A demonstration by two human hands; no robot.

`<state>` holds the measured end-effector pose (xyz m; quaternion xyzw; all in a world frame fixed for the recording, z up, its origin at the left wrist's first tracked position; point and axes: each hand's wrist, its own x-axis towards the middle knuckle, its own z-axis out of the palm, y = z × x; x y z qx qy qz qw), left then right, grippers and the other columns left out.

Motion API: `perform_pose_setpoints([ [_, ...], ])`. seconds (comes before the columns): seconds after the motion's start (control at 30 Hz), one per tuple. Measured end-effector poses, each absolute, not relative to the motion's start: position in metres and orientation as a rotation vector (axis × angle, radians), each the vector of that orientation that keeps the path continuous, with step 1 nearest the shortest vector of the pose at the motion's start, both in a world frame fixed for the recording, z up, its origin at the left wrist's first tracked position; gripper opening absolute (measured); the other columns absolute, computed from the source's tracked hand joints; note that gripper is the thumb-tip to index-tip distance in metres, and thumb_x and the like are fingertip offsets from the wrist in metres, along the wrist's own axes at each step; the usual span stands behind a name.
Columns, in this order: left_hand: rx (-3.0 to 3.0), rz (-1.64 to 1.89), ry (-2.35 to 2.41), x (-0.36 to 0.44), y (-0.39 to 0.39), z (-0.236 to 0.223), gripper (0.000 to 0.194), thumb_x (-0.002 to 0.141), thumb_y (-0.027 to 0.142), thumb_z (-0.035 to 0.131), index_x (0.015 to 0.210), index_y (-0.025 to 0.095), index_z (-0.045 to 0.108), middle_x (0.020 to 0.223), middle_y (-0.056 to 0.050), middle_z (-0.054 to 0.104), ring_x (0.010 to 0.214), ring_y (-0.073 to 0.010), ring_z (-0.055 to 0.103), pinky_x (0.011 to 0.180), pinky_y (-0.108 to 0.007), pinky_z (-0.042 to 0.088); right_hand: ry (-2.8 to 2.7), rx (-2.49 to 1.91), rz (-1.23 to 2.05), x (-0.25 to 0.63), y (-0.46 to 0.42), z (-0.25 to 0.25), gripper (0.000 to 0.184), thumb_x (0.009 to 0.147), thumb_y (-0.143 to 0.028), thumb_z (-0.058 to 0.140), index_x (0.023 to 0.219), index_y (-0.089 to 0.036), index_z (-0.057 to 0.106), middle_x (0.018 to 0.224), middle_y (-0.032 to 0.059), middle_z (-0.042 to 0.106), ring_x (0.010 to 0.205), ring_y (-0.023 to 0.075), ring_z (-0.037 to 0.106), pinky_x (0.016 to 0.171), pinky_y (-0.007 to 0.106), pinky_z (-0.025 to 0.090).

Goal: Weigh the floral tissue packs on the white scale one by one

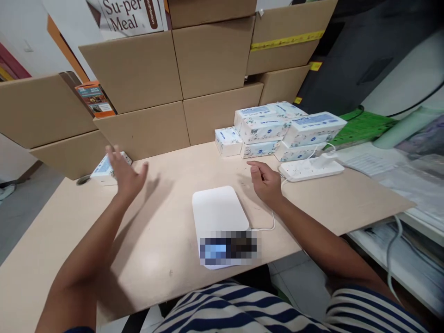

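My left hand (pixel 125 173) is raised over the beige table (pixel 104 240), fingers spread and empty, just in front of a small white-and-blue box (pixel 104 169) lying at the table's far left. My right hand (pixel 266 181) rests on the table with fingers loosely curled, holding nothing, between a white flat scale (pixel 219 210) and a white power strip (pixel 310 169). A thin white cable (pixel 268 226) runs from the scale past my right wrist.
A pile of white-and-blue tissue packs (pixel 277 129) sits at the back of the table. Stacked cardboard boxes (pixel 173 78) form a wall behind. A green mat (pixel 364 125) and papers (pixel 367 162) lie to the right.
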<state>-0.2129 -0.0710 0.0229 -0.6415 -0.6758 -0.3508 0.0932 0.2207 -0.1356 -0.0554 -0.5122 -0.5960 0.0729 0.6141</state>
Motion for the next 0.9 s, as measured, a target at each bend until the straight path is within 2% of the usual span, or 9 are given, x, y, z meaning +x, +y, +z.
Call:
perform_pose_setpoints([
  [0.07, -2.186, -0.867, -1.846, -0.165, -0.054, 0.028, 0.103, 0.092, 0.052, 0.066, 0.174, 0.006, 0.024, 0.189, -0.024, 0.005, 0.179, -0.0364, -0.001, 0.147, -0.053, 0.006, -1.391, -1.176, 0.192, 0.218, -0.137, -0.054, 0.062, 0.103, -0.072, 0.052, 0.11, -0.019, 0.082, 0.052, -0.0053, 0.051, 0.048, 0.0137, 0.047, 0.055, 0.03, 0.044],
  [0.13, -2.387, -0.608, -1.725, -0.114, -0.034, 0.035, 0.091, 0.099, 0.052, 0.06, 0.175, 0.011, 0.03, 0.189, -0.021, 0.013, 0.179, -0.0381, 0.005, 0.146, -0.056, 0.009, -1.413, -1.175, 0.21, 0.215, -0.138, -0.055, 0.061, 0.104, -0.07, 0.05, 0.111, -0.019, 0.082, 0.052, -0.0049, 0.053, 0.048, 0.0134, 0.047, 0.055, 0.029, 0.045],
  [0.3, -2.688, -0.057, -1.514, 0.004, 0.016, 0.05, 0.082, 0.109, 0.053, 0.049, 0.177, 0.012, 0.027, 0.189, -0.021, 0.013, 0.178, -0.04, 0.012, 0.143, -0.057, 0.019, -1.469, -1.172, 0.188, 0.21, -0.138, -0.055, 0.057, 0.106, -0.064, 0.049, 0.11, -0.019, 0.084, 0.056, -0.0015, 0.061, 0.049, 0.0133, 0.051, 0.058, 0.029, 0.049],
  [0.43, -2.775, 0.103, -1.457, 0.069, 0.046, 0.051, 0.073, 0.105, 0.047, 0.058, 0.17, 0.016, 0.043, 0.178, -0.022, 0.042, 0.167, -0.0412, 0.037, 0.138, -0.06, 0.029, -1.508, -1.141, 0.119, 0.215, -0.136, -0.049, 0.055, 0.107, -0.061, 0.047, 0.113, -0.02, 0.084, 0.061, 0.0014, 0.067, 0.052, 0.0146, 0.055, 0.062, 0.03, 0.052],
  [0.53, -2.794, 0.233, -1.55, 0.096, 0.064, 0.05, 0.09, 0.092, 0.054, 0.076, 0.169, 0.021, 0.046, 0.175, -0.023, 0.046, 0.162, -0.0464, 0.044, 0.132, -0.063, 0.04, -1.536, -1.104, 0.061, 0.22, -0.135, -0.047, 0.052, 0.109, -0.058, 0.046, 0.114, -0.022, 0.084, 0.064, 0.0033, 0.071, 0.054, 0.0165, 0.059, 0.062, 0.032, 0.054],
  [0.63, -2.8, 0.325, -1.668, 0.109, 0.078, 0.049, 0.13, 0.069, 0.075, 0.09, 0.177, 0.034, 0.03, 0.186, -0.02, 0.024, 0.168, -0.0547, 0.03, 0.127, -0.07, 0.043, -1.553, -1.065, 0.028, 0.22, -0.136, -0.046, 0.052, 0.11, -0.055, 0.044, 0.113, -0.022, 0.084, 0.064, 0.0044, 0.072, 0.055, 0.0186, 0.063, 0.062, 0.034, 0.056],
  [0.7, -2.792, 0.359, -1.734, 0.113, 0.087, 0.048, 0.147, 0.057, 0.084, 0.092, 0.179, 0.039, 0.023, 0.19, -0.017, 0.011, 0.17, -0.0595, 0.021, 0.126, -0.075, 0.041, -1.561, -1.048, 0.023, 0.219, -0.136, -0.047, 0.051, 0.11, -0.053, 0.044, 0.113, -0.023, 0.084, 0.067, 0.0053, 0.075, 0.057, 0.0196, 0.067, 0.062, 0.034, 0.058],
  [0.8, -2.794, 0.373, -1.778, 0.118, 0.1, 0.046, 0.146, 0.055, 0.088, 0.089, 0.178, 0.041, 0.026, 0.19, -0.015, 0.01, 0.167, -0.0593, 0.031, 0.127, -0.073, 0.042, -1.565, -1.041, 0.028, 0.215, -0.134, -0.048, 0.049, 0.11, -0.052, 0.044, 0.112, -0.024, 0.085, 0.079, 0.008, 0.082, 0.065, 0.0212, 0.074, 0.068, 0.036, 0.063],
  [0.9, -2.811, 0.274, -1.753, 0.124, 0.109, 0.042, 0.133, 0.062, 0.091, 0.081, 0.175, 0.034, 0.039, 0.187, -0.019, 0.023, 0.159, -0.0591, 0.044, 0.126, -0.073, 0.042, -1.571, -1.043, 0.04, 0.214, -0.132, -0.049, 0.048, 0.11, -0.051, 0.046, 0.109, -0.023, 0.085, 0.091, 0.0112, 0.086, 0.076, 0.0234, 0.079, 0.075, 0.037, 0.066],
])
